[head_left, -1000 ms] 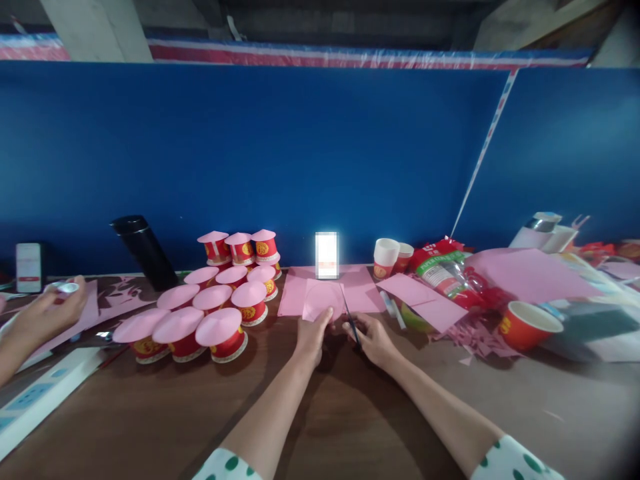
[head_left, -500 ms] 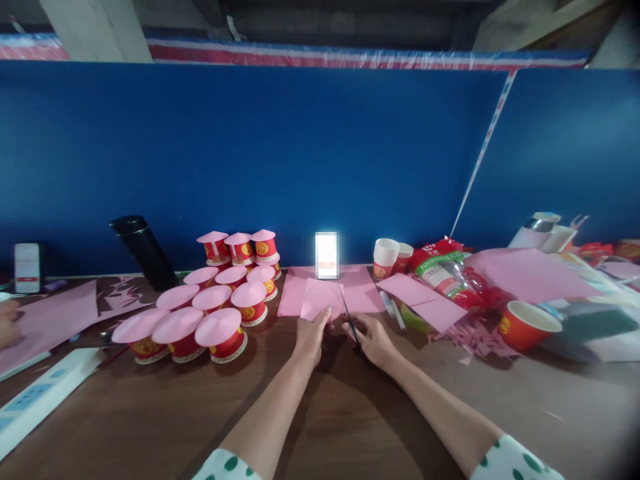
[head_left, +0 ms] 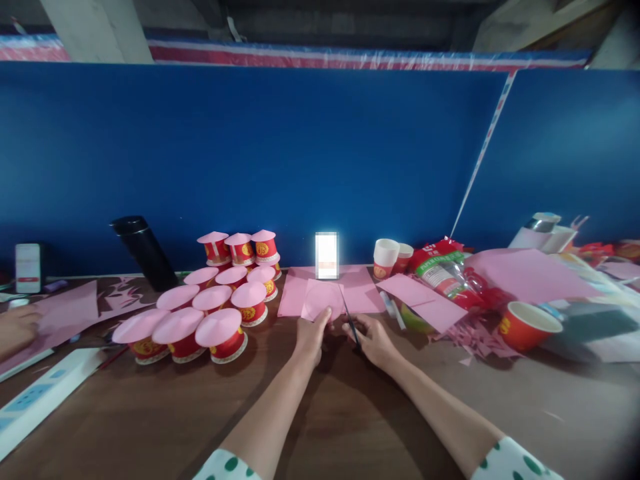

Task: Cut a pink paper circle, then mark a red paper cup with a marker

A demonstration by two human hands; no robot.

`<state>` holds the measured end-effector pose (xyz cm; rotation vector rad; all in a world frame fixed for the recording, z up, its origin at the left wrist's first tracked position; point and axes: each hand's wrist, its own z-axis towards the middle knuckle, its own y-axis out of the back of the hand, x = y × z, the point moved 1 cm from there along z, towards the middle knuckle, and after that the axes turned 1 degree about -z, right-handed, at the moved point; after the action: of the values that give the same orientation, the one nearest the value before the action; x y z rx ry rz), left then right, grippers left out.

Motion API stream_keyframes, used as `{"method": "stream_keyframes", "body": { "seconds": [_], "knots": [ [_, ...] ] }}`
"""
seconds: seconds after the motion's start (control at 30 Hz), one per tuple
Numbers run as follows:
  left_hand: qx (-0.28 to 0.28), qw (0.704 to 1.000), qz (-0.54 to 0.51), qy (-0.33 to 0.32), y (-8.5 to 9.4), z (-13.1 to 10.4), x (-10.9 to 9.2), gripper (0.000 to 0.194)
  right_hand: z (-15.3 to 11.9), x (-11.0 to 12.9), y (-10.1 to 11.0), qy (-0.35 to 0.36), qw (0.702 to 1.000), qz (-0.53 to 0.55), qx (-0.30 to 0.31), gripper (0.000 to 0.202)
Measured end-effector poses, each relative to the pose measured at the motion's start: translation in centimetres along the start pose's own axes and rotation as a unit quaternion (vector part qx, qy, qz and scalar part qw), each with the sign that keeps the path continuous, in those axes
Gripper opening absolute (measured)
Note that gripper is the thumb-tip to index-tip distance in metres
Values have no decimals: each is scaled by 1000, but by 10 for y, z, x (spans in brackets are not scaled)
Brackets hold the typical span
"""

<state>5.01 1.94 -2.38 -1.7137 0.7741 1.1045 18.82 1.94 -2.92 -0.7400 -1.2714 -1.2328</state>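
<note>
A small piece of pink paper [head_left: 320,297] is pinched at its lower edge by my left hand [head_left: 313,335], thumb on top. A faint curved line shows on the paper. My right hand [head_left: 371,338] is closed around a pair of scissors [head_left: 353,325], whose dark blades point up along the paper's right edge. Behind them lie larger pink sheets [head_left: 363,291] on the table. To the left stand several red paper cups [head_left: 223,347] turned upside down, each topped with a pink paper cone [head_left: 218,326].
A lit phone [head_left: 327,257] stands upright against the blue partition. At right are white-and-red cups [head_left: 385,255], a plastic package [head_left: 443,273], pink scraps [head_left: 480,335] and an orange-red cup [head_left: 530,327]. Left are a black bottle [head_left: 145,253], a power strip [head_left: 47,390] and another person's hand [head_left: 17,327].
The other person's hand at the far left has come further into view over the pink sheet there. My own hands, the paper and the scissors are almost unmoved.
</note>
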Motion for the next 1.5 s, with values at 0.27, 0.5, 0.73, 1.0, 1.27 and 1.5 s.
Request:
{"method": "stream_keyframes", "body": {
  "seconds": [0.27, 0.5, 0.73, 1.0, 1.27, 1.5],
  "knots": [
    [34, 999, 14, -25, 4, 4, 9, 32, -1, 6, -1, -13, 999, 48, 1, 37],
    [42, 999, 3, -26, 3, 5, 8, 32, -1, 7, -1, -19, 999, 50, -2, 37],
    [44, 999, 4, -16, 4, 5, 10, 34, -2, 8, -1, -11, 999, 48, -1, 36],
    [52, 999, 1, -12, 3, 5, 10, 34, -1, 8, 0, -13, 999, 48, -1, 37],
    [43, 999, -11, -21, 2, 3, 7, 34, -1, 5, 0, -7, 999, 39, 1, 35],
    [46, 999, -9, -22, 3, 4, 9, 34, -1, 4, 0, -4, 1000, 30, -2, 36]
  ]
}}
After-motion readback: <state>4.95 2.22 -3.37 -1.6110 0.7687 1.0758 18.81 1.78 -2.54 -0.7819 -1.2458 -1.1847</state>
